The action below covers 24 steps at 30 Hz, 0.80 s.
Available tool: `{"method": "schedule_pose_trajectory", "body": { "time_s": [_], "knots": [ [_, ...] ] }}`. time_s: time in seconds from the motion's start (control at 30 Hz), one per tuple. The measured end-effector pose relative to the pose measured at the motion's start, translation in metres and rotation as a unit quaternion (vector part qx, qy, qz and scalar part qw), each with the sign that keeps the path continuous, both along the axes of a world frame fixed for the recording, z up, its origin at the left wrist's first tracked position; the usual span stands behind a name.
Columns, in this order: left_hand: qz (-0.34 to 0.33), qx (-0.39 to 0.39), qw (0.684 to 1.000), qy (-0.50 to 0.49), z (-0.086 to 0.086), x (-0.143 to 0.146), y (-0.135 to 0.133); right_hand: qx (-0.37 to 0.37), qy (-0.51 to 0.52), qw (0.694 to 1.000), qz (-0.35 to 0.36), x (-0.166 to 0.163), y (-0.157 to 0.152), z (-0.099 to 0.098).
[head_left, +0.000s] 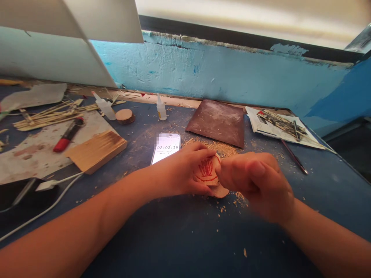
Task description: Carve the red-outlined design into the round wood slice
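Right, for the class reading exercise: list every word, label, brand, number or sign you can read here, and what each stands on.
"02:02:39": on the lit smartphone; the smaller text there is too small to read.
Glue bottle: any label print is too small to read.
Wooden piece: a red drawing, no readable letters.

Held piece [209,170]: matt wood. Phone [166,153]: glossy, smooth. Bottle [162,112]: translucent plastic. Wall [188,69]: rough, painted.

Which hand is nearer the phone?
Left. The left hand is just beside the phone, partly overlapping its lower end in view; the right hand is farther right, past the red-marked wood.
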<state>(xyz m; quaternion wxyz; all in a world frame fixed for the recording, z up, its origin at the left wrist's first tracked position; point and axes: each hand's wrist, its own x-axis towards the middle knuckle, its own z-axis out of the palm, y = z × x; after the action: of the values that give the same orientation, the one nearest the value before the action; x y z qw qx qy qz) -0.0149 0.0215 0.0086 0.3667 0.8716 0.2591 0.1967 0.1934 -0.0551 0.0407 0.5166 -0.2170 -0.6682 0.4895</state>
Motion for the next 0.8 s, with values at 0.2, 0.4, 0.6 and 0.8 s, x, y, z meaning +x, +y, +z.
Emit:
{"method": "schedule_pose_trajectory", "body": {
  "time_s": [0.2,0.4,0.6,0.8],
  "knots": [
    [0.001,0.008,1.000,-0.003,-0.002,0.000,0.000,0.023,0.012,0.999,-0.024,-0.011,0.003,-0.010],
    [0.005,0.012,1.000,-0.001,0.005,0.003,-0.005,0.009,0.075,0.996,-0.055,-0.026,0.006,-0.013],
    [-0.032,0.007,0.989,-0.141,0.008,0.021,-0.014,-0.029,0.076,0.995,-0.062,-0.018,0.010,-0.010],
    [-0.024,0.066,0.995,-0.076,0.003,0.023,-0.014,0.102,-0.284,0.935,-0.188,0.013,0.008,0.038]
  ]
}}
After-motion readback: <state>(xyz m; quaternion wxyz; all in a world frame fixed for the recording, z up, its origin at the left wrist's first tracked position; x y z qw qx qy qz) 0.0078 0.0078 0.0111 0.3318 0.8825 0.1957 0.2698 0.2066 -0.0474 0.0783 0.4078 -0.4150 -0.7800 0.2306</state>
